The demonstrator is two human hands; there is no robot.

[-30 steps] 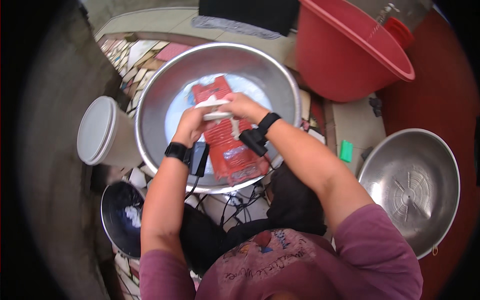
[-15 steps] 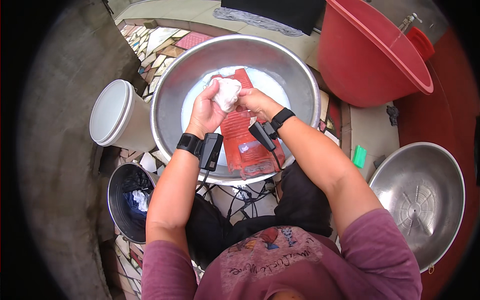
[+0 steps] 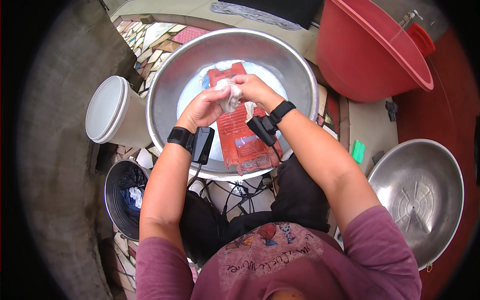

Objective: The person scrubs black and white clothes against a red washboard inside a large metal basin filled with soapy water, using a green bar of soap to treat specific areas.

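Between both hands is a bunched wet white cloth [image 3: 231, 98], held above a red plastic washboard [image 3: 234, 131]. My left hand [image 3: 202, 107] grips it from the left with the thumb on top. My right hand [image 3: 257, 92] pinches it from the right, and a loose white end hangs below that palm. The washboard leans inside a wide metal basin [image 3: 165, 102] that holds milky, soapy water [image 3: 270, 80]. A small bluish thing, too covered to name, shows at the board's upper left edge.
Left of the basin stand a lidded white bucket [image 3: 106, 110] and a dark bucket [image 3: 112, 200] with dark and white cloths. A large red tub [image 3: 357, 55], a green bar [image 3: 358, 151] and a second metal basin [image 3: 412, 200] are at the right. Cables [image 3: 245, 192] lie between my legs.
The white cloth has been turned and loosened from a tight ball, with one end now dangling under my right hand. My left hand has shifted slightly down and left.
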